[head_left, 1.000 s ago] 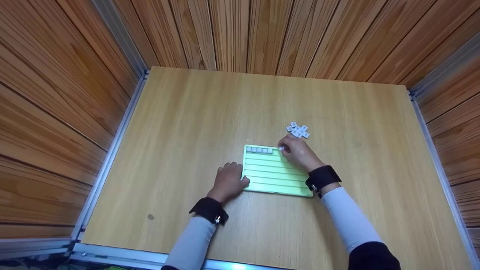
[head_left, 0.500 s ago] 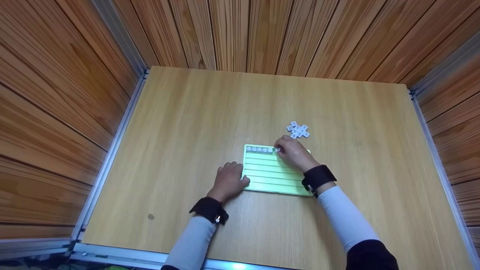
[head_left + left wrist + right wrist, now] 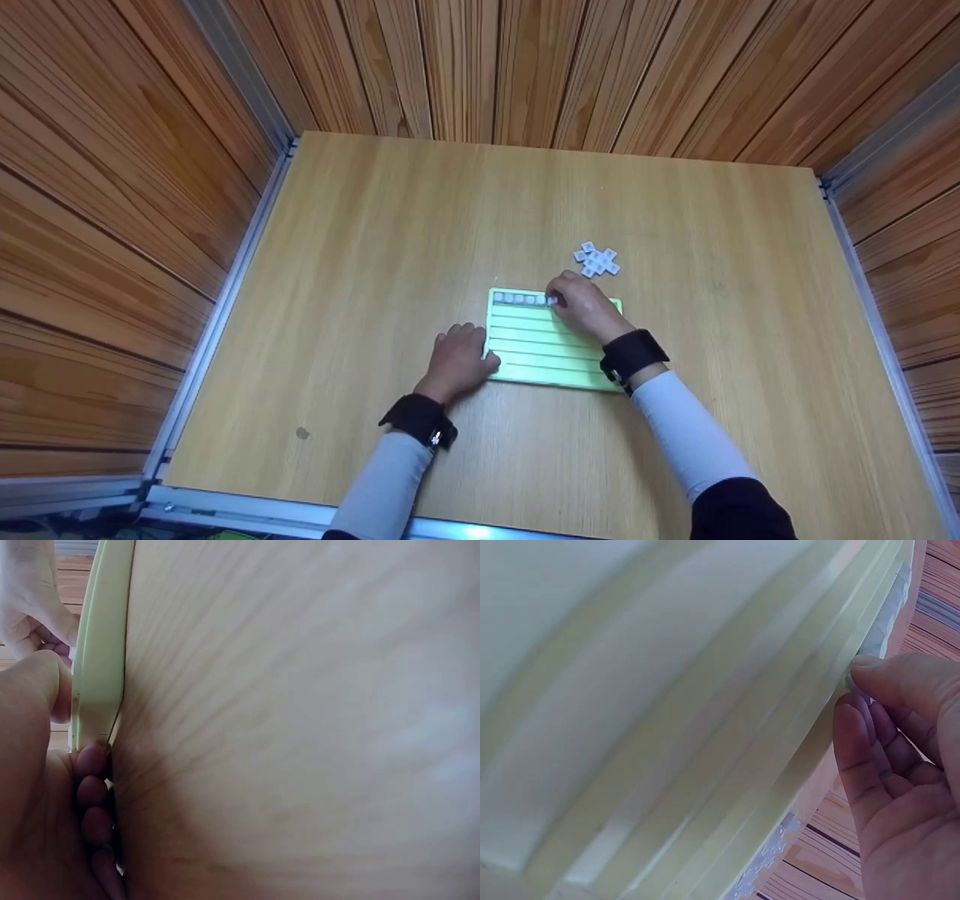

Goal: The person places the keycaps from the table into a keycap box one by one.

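A light green ridged board [image 3: 551, 345] lies on the table, its grooves running left to right. Several small white square tiles [image 3: 519, 299] sit side by side in its top groove, from the left end. My left hand [image 3: 457, 362] holds the board's left edge, thumb over the top face and fingers [image 3: 94, 791] curled against the side. With thumb and index finger, my right hand [image 3: 589, 306] pinches another white tile [image 3: 553, 301] at the right end of that row. In the right wrist view, the fingertips partly hide this tile [image 3: 860, 686].
Behind the board, several loose white tiles [image 3: 597, 259] lie in a cluster. The wooden table [image 3: 360, 247] is bounded by plank walls [image 3: 525, 71] at the back and sides. Near the front left is a small dark spot [image 3: 302, 433] on the tabletop.
My right hand has moved left along the top groove with its tile, closing the gap to the row. The left hand and the board stay put.
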Available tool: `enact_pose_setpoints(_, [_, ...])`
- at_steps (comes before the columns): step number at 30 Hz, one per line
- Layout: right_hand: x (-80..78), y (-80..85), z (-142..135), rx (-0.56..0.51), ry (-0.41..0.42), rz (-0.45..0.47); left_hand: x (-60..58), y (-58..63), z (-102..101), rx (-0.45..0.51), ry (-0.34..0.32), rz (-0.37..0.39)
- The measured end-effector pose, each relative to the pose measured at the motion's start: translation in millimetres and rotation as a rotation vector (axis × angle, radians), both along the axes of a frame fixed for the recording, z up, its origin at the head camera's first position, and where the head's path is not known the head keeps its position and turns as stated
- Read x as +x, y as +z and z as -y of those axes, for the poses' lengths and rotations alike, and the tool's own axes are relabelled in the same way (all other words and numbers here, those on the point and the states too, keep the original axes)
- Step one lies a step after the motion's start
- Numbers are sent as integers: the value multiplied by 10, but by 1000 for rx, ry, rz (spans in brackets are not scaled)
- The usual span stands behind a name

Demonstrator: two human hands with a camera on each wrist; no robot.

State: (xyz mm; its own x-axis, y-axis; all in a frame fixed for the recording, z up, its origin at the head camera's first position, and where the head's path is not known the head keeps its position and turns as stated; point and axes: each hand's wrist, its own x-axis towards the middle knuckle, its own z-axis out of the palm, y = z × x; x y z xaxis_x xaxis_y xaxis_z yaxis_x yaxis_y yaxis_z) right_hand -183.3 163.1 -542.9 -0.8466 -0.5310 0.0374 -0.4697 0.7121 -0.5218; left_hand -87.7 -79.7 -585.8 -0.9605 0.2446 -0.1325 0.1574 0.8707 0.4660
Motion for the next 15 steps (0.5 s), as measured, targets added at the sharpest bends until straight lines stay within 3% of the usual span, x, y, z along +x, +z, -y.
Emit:
enact_pose_setpoints(7, [1, -12, 13, 27, -11, 15, 3, 3, 0, -2, 4, 3])
enact_pose_setpoints(15, [7, -29, 9, -21, 19, -52, 7, 6, 0, -5, 0, 2])
